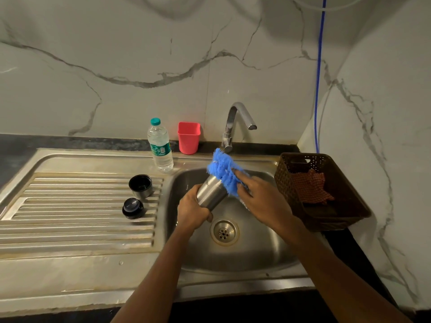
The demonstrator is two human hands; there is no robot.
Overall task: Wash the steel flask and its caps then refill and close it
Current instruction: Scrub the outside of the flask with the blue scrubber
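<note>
The person is standing at the sink basin [256,248] and working directly above it, which I take to be so that any drips fall toward the drain [224,231]. The left hand [193,209] is gripping the steel flask [211,193] by its lower end, fingers wrapping round the body. The flask is tilting with its mouth pointing up toward the tap [238,120] at the basin's back edge, probably to give the brush a straight way in. The right hand [261,199] is holding a blue bristle brush [224,171] at that mouth, fingers pressing together round its lower part. The handle is lying hidden under the palm, and I cannot tell how deep the bristles are sitting.

Left of the basin, on the ribbed drainboard [70,206], the cup-shaped cap [140,185] and the smaller stopper cap [133,208] are waiting apart from each other. They are lying within easy reach, and seemingly their turn is yet to come. Behind the basin's left corner a water bottle [160,148] and a red cup [189,137] are standing near each other, the bottle likely meant for the refill. Right of the basin a brown basket [286,180] is holding a checked cloth [312,187].
</note>
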